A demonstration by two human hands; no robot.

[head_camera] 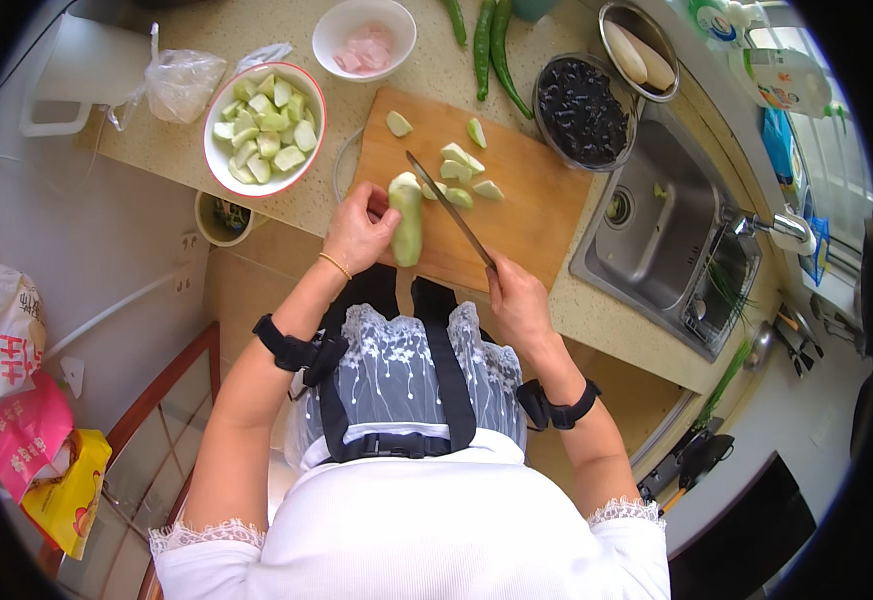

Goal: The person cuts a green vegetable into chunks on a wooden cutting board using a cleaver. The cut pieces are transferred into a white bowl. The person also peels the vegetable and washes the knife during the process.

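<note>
A peeled pale-green gourd (406, 229) lies lengthwise near the front edge of a wooden cutting board (534, 217), its far end cut. My left hand (361, 229) grips its left side, thumb against the flesh. The handle of a kitchen knife (447, 206) is in my right hand (517, 300). Its blade slants over the board to the far left, just right of the gourd. Several cut gourd pieces (456, 163) lie beyond and beside the blade. More gourd chunks (270, 124) fill a red-rimmed white bowl (212, 142) left of the board.
Beyond the board are a white bowl (324, 37) of pink meat slices (365, 51), long green peppers (483, 49) and a bowl of soaked black fungus (585, 111). A metal bowl (669, 90) holds pale peeled vegetables. The steel sink (661, 195) is at right; a white pitcher (91, 64) at left.
</note>
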